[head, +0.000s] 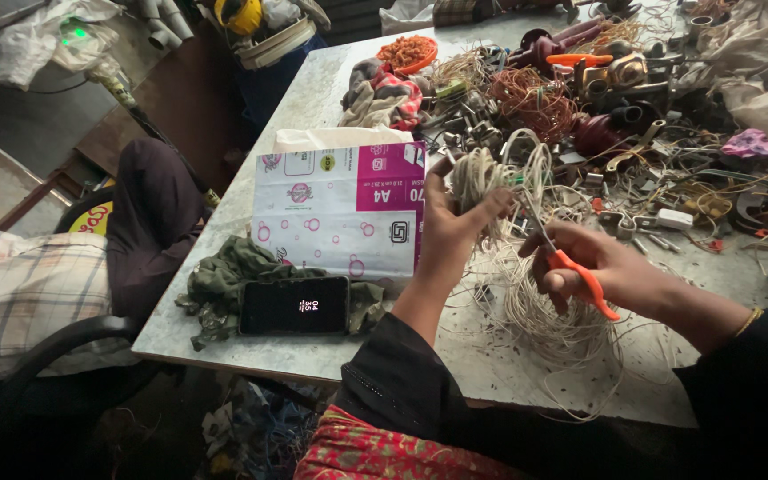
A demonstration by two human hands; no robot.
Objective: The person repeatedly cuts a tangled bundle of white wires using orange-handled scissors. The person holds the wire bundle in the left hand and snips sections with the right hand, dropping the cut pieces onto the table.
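Gripping a pale tangled wire bundle (482, 178), left hand (451, 227) fingers clamp it; right hand (602, 271) fingers close on orange scissors (571, 258); clutter crowds the table (313, 84).

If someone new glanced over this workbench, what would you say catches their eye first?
At centre, the left hand holds up a tangled bundle of pale wire while the right hand works orange-handled scissors against it. Beside them, to the left, lies a pink-and-white paper ream wrapper, with a dark phone on an olive cloth near the table's front edge. Behind, a heap of copper coils and metal parts crowds the far right of the table.
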